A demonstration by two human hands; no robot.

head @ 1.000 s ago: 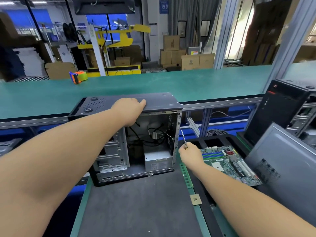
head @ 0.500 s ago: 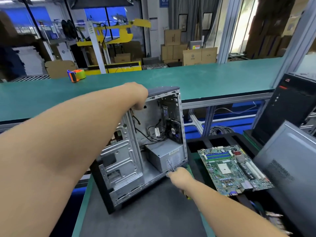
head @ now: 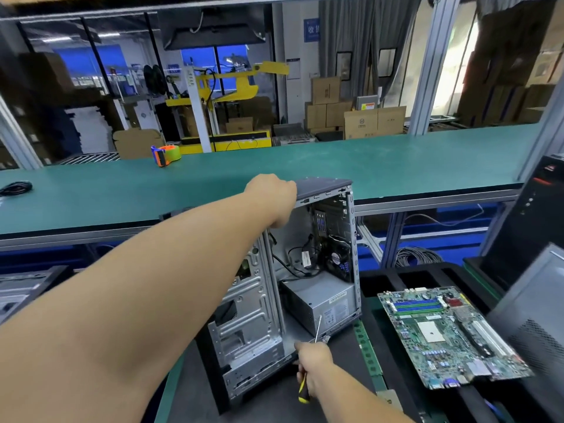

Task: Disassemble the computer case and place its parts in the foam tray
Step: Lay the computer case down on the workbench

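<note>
A long green tabletop (head: 366, 166) fronts stacked brown cardboard boxes (head: 351, 114). The left hand (head: 271, 203) grips the open grey metal computer case (head: 290, 288), now turned further; the right hand (head: 314, 364) holds a yellow-handled screwdriver (head: 305, 389), now nearer its base.

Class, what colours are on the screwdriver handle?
Yellow and black screwdriver handle, seen in the head view.

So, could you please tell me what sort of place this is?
Probably a factory teardown line: a long green-matted workbench, stacked brown cardboard cartons behind it, and an opened grey metal computer case beside a bare green motherboard.
</note>
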